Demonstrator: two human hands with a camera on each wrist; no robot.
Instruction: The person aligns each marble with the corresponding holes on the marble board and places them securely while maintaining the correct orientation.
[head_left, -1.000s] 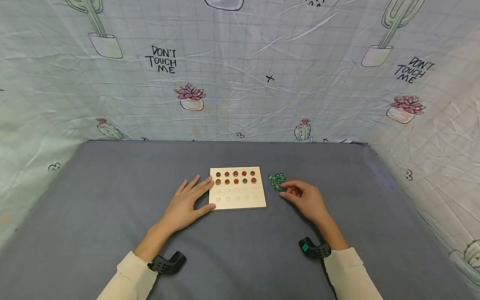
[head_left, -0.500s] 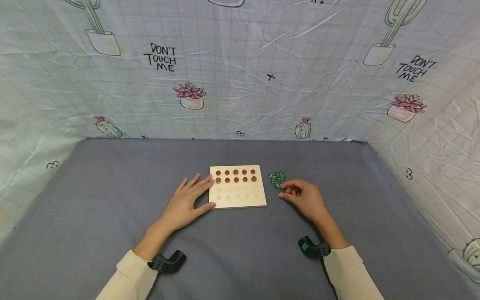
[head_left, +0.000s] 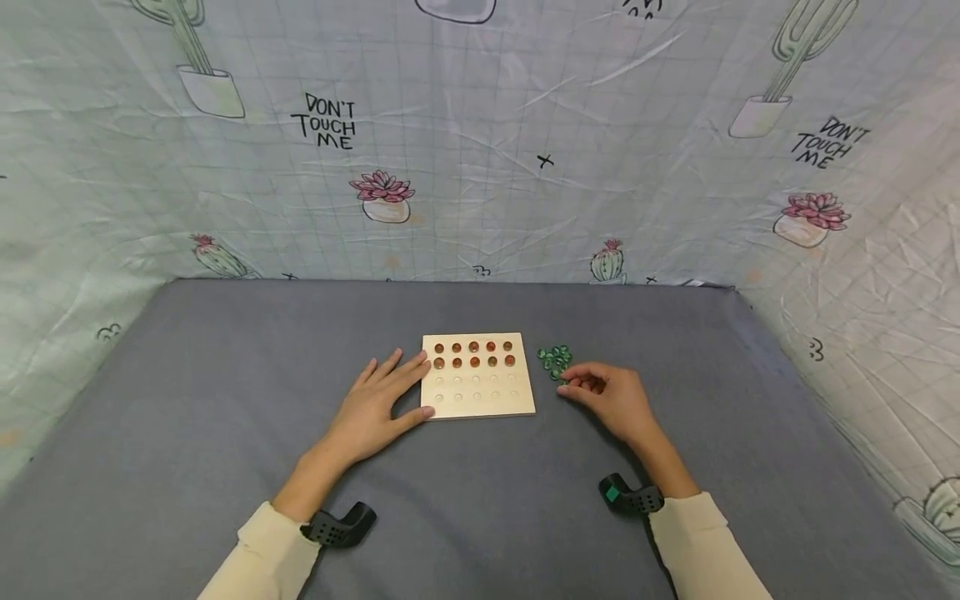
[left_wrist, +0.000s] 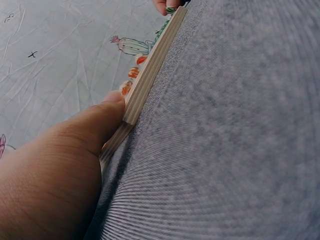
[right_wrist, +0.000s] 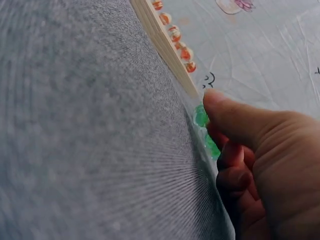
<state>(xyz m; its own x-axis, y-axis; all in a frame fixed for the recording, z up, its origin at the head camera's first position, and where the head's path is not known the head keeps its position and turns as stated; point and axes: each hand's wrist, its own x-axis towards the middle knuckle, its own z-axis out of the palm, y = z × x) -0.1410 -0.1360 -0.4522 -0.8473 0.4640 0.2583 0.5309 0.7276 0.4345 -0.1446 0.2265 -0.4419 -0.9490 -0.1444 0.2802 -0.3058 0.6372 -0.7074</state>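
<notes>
A pale wooden board (head_left: 483, 408) with rows of round hollows lies on the grey cloth. Orange marbles (head_left: 475, 362) sit in its two far rows; the two near rows are bare hollows. My left hand (head_left: 367, 412), fingers spread, rests along the board's left edge, its thumb at the near corner in the left wrist view. To the board's right is a cluster of green marbles (head_left: 555, 357). My right hand (head_left: 611, 400) is at the near side of this cluster, thumb and index finger pinching a green marble (left_wrist: 171, 9), the other fingers curled in.
Grey cloth (head_left: 480, 517) covers the table. A pale fabric backdrop (head_left: 480, 225) printed with cacti and lettering rises behind and at both sides. Each wrist carries a black strap mount, one on the left (head_left: 341, 527) and one on the right (head_left: 630, 496).
The right thumb has shifted slightly left at the near side of the green marbles. The left hand stays against the board; the head view sways a little.
</notes>
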